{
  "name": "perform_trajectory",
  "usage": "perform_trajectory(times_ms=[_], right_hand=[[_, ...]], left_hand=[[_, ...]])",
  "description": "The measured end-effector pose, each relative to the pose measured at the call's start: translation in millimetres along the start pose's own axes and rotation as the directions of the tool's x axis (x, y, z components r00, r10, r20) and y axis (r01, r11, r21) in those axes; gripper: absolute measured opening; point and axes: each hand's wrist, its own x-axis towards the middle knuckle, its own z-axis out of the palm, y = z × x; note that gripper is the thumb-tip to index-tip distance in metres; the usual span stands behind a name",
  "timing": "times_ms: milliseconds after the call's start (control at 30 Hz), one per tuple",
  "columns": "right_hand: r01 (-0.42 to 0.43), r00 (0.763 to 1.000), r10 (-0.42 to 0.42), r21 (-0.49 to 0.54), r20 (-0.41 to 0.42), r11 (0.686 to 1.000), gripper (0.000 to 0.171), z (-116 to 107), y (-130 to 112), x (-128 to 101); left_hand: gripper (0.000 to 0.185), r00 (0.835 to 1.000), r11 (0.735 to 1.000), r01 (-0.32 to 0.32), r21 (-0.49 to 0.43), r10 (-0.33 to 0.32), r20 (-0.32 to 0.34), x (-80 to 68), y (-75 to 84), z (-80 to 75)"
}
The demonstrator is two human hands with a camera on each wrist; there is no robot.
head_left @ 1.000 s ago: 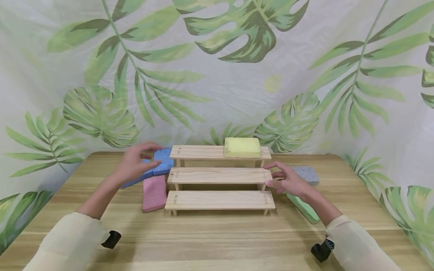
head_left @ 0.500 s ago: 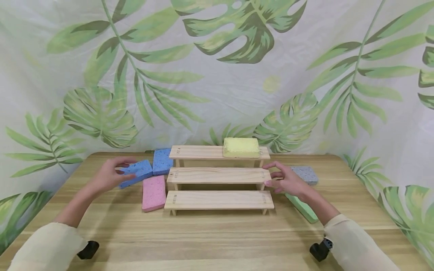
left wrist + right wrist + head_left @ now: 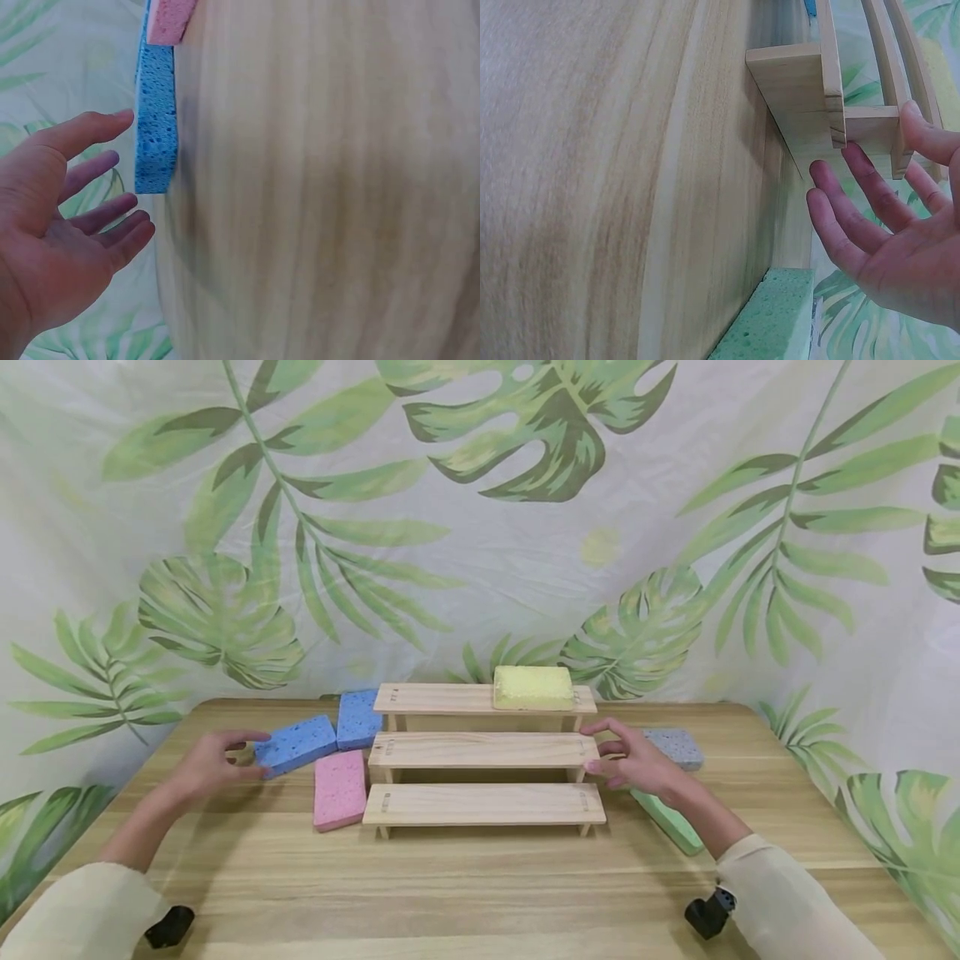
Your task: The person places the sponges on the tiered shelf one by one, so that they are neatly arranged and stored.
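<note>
My left hand [image 3: 205, 767] is at the outer end of a blue sponge [image 3: 296, 747], thumb and fingers parted around its corner. In the left wrist view the fingers [image 3: 112, 214] are loosely spread beside the blue sponge, and I cannot tell whether they touch it. A second blue sponge [image 3: 358, 718] and a pink sponge [image 3: 339, 789] lie close by. On the right, my right hand [image 3: 633, 762] pinches the end of the middle shelf of a three-tier wooden rack [image 3: 483, 749] between thumb and index finger; its other fingers extend below. A yellow sponge [image 3: 533, 687] sits on the top shelf.
Right of the rack, a grey sponge [image 3: 675, 747] and a green sponge [image 3: 670, 821] lie on the wooden table [image 3: 450, 893], partly behind the right hand and forearm. A leaf-patterned cloth [image 3: 510, 577] hangs behind the table.
My left hand has moved left and toward me, from beside the far blue sponge to the outer end of the near one. The right hand stays at the rack.
</note>
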Motion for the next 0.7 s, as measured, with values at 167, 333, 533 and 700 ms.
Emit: perform_trajectory(times_ms=[167, 333, 533, 700], right_hand=[[-0.015, 1.0, 0.015, -0.001, -0.012, 1.0, 0.053, -0.2, 0.6, 0.1], [-0.015, 1.0, 0.015, -0.008, -0.015, 1.0, 0.052, -0.4, 3.2, 0.6], [-0.015, 1.0, 0.015, -0.005, -0.014, 1.0, 0.054, -0.2, 2.5, 0.6], [-0.008, 1.0, 0.008, 0.005, -0.009, 1.0, 0.055, 0.0, 0.2, 0.6]], left_hand=[[0.057, 1.0, 1.0, 0.017, 0.023, -0.017, 0.012, 0.5, -4.2, 4.1], [0.063, 1.0, 0.999, 0.012, 0.034, -0.013, 0.024, 3.4, -6.1, 7.0], [0.062, 1.0, 0.999, -0.001, 0.046, 0.001, 0.009, 5.3, -6.3, 8.0], [0.057, 1.0, 0.999, 0.011, 0.033, -0.011, -0.006, 5.2, -4.4, 5.3]])
